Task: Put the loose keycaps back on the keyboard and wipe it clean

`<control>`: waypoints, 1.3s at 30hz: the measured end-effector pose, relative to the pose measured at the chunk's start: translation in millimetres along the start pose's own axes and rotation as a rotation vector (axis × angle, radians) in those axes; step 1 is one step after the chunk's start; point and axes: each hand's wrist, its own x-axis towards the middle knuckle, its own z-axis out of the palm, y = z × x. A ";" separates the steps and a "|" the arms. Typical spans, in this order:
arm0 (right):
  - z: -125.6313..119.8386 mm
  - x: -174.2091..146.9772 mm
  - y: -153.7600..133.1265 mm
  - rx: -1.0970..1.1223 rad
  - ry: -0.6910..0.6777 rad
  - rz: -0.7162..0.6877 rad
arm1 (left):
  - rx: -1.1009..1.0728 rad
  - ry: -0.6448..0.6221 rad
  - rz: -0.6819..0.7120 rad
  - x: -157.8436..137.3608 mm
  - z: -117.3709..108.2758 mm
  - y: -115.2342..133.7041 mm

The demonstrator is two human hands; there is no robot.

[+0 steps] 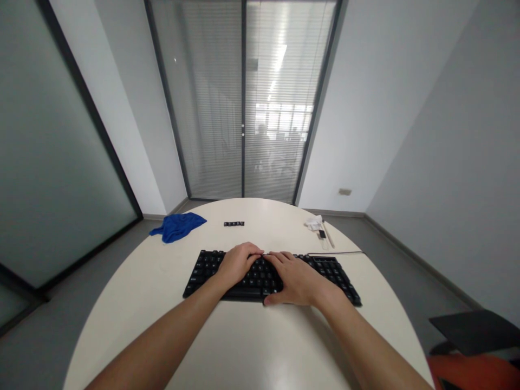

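Note:
A black keyboard (254,279) lies flat across the round table, its keys facing up. My left hand (239,262) is over its left-middle part, fingers pressed together and thumb close to them at the back row; what is between the fingertips, if anything, is hidden. My right hand (294,279) spans the keyboard from front to back, thumb at the front edge and fingers reaching the back rows, holding it. A short row of several black keycaps (234,223) sits beyond the keyboard. The keys under both hands are hidden.
On the pale round table (227,346), a blue cloth (179,226) lies at far left. At far right are a crumpled white item (313,222), a small black piece (322,234) and a thin light stick (329,235). The keyboard's cable (341,252) runs right. A red-and-black chair (475,368) stands at right.

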 end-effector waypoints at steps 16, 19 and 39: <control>0.6 0.8 -1.8 -0.053 -0.013 0.056 | 0.109 0.012 -0.085 -1.1 -3.5 10.6; 1.1 0.9 -2.6 -0.064 0.003 0.052 | 0.095 0.011 -0.068 -1.2 -3.5 8.8; 3.8 4.5 -18.9 -0.181 0.049 0.094 | 0.198 -0.026 0.014 -3.0 -1.3 7.7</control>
